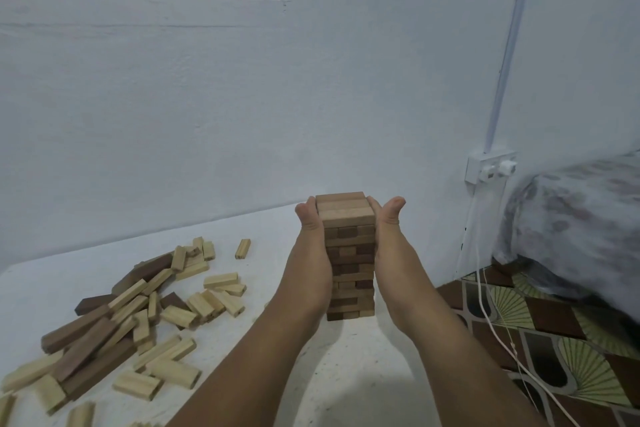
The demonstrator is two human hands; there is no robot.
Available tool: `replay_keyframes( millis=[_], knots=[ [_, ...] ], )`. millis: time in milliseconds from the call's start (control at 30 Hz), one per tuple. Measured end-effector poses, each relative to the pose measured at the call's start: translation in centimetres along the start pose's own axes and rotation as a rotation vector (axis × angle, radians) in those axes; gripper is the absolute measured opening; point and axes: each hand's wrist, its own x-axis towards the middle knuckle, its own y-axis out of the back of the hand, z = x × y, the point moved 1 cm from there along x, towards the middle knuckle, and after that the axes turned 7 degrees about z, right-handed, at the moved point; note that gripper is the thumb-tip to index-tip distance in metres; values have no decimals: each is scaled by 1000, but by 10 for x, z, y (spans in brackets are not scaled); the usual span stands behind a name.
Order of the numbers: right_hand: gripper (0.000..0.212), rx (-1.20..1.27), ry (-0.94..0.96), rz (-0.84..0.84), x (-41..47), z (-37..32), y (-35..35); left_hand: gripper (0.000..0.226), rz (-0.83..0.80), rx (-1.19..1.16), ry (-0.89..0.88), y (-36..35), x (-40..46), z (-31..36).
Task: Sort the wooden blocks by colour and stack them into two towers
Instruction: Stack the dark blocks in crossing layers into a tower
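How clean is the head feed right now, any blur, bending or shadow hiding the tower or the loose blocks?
Head view: tower and both hands, left hand and right hand, are sharp; soft shadow falls on the table beneath the forearms; wide-angle bending curves the conduit; the bedding at right is smeared; loose blocks are evenly lit.

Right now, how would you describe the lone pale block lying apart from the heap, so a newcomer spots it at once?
Start at the white table and find the heap of loose blocks on its left side. Look past the heap's far edge toward the wall, left of the brown tower. The lone pale block lies there by itself, touching nothing, while the others overlap.
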Motion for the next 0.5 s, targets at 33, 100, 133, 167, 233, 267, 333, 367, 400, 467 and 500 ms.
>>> replay_keyframes(
  millis=[33, 100, 133, 167, 233, 267, 333, 367, 400, 467, 500],
  knots=[
    [80, -9, 3, -1, 0, 0, 0, 44, 3, 13, -4, 0, 0, 0],
    [76, -14, 8, -2, -2, -1, 0, 45, 0, 39, -18, 0, 2, -2],
    [75, -12, 7, -6, -2, -2, 0, 47, -6, 37, -17, 1, 3, -2],
    [76, -11, 7, -12, -3, -2, 1, 51, -17, 28, -11, 1, 3, -3],
    [78, -12, 6, -22, -2, -2, 1, 56, -28, 18, -12, 2, 4, -5],
    [78, -14, 6, -20, -1, -2, 1, 53, -26, 5, -9, 1, 3, -4],
    [78, -18, 13, -13, -1, -2, 2, 50, -28, -27, 3, 1, 1, -3],
    [80, -16, 18, -8, 0, -1, 3, 50, -22, -30, 0, 2, -1, -1],
    [81, -11, 22, 0, 1, 0, 4, 50, -14, -22, -9, 3, -1, -1],
    [82, -6, 34, 26, 1, -1, 7, 57, -4, -1, -22, 5, 1, -2],
    [81, -6, 45, 42, 0, -1, 7, 68, 3, 7, -19, 7, 2, -2]
  ],
)
